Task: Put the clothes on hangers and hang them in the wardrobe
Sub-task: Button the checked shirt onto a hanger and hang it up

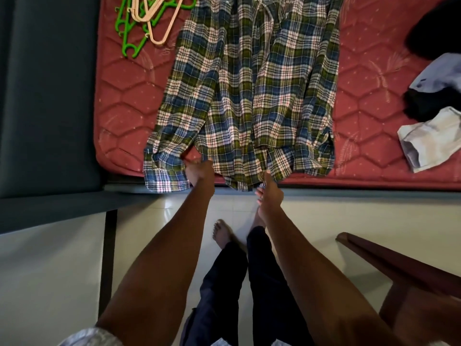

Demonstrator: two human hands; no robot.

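A green, blue and white plaid shirt (249, 91) lies spread flat on the red quilted mattress (124, 101), its hem hanging over the near edge. My left hand (199, 171) pinches the hem at its left side. My right hand (270, 191) grips the hem further right, thumb up against the cloth. Green and beige plastic hangers (147, 18) lie in a loose pile at the mattress's far left corner.
A heap of other clothes, black, pale blue and white (434, 113), sits at the right of the mattress. A dark teal panel (47, 96) stands to the left. A brown wooden piece of furniture (399, 270) juts in at lower right. My bare feet stand on the white tile floor (50, 283).
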